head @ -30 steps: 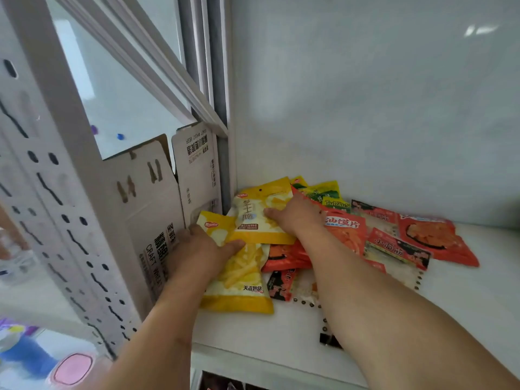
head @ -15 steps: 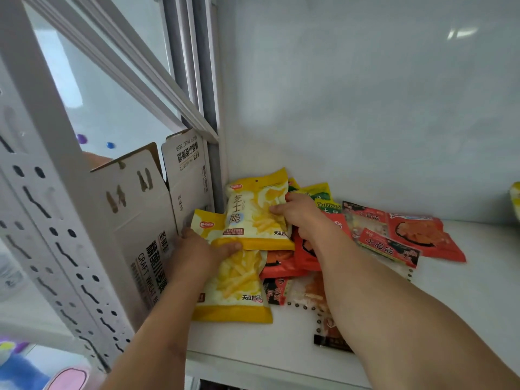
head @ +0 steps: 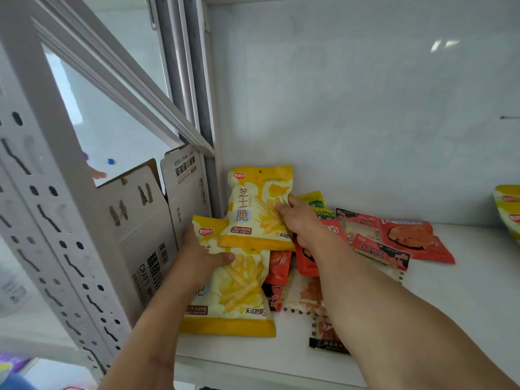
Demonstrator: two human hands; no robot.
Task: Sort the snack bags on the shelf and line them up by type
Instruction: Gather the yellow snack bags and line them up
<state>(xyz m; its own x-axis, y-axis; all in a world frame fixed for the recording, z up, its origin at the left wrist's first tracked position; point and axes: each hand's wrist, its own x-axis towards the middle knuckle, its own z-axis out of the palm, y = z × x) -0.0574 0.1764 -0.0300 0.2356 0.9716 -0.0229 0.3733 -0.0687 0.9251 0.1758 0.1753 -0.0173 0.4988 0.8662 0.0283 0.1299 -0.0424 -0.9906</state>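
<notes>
We see the left hand (head: 201, 256) gripping a yellow fries bag (head: 235, 288) that lies flat on the white shelf (head: 464, 291); its thumb curls over the front of the bag and the fingers are hidden behind the bag's left edge. Just beyond that hand and overlapping the flat bag's top, a second yellow fries bag (head: 257, 208) stands upright against the back wall (head: 365, 108). The right hand (head: 302, 222) pinches this standing bag at its right edge, thumb on the front and fingers curled behind. The two hands are apart, each closed on its own bag.

Under and to the right of the right hand we find a loose pile of red snack bags (head: 394, 240), with a green-yellow bag (head: 316, 202) just behind the right wrist. Nearer us, beneath the right forearm, lies a clear packet with a dark edge (head: 326, 337). Left of the left hand stands a cardboard box (head: 146, 235), touching the flat bag's side. Far to the right of the right hand, more yellow bags (head: 509, 209) sit at the frame's edge.
</notes>
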